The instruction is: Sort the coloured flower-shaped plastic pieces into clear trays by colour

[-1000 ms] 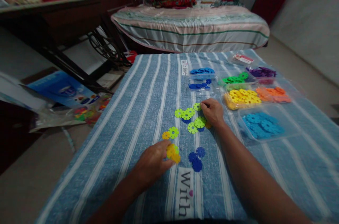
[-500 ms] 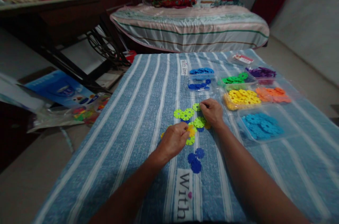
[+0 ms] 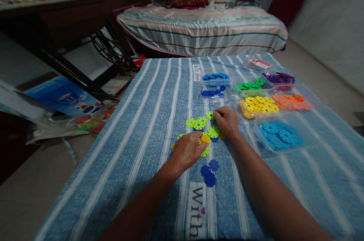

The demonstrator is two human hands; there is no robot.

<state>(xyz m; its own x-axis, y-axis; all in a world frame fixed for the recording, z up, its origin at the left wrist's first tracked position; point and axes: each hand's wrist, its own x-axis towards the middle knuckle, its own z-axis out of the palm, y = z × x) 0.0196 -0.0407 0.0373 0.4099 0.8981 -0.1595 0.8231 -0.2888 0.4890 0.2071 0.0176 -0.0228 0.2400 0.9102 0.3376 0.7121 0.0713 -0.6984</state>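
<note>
My left hand (image 3: 186,150) is closed on a yellow notched disc (image 3: 204,138), pinched between thumb and fingers. Just right of it, my right hand (image 3: 228,121) is closed, its fingertips at the edge of a lime-green notched disc (image 3: 210,115); what lies inside the fingers is hidden. Around both hands, joined lime-green discs (image 3: 200,123) spread over the cloth, with dark blue and yellow discs partly showing among them. Nearer to me rests a small group of dark blue discs (image 3: 209,178).
Clear trays on the right hold yellow discs (image 3: 260,104), orange discs (image 3: 295,102), light blue discs (image 3: 280,134), green discs (image 3: 251,84) and purple discs (image 3: 280,77). Blue discs (image 3: 215,77) sit further back. A striped cloth (image 3: 136,150) covers the table; a bed (image 3: 199,28) stands beyond.
The yellow disc in my left hand has turned and tilted slightly. My right hand stays almost in place, and the discs on the cloth look the same.
</note>
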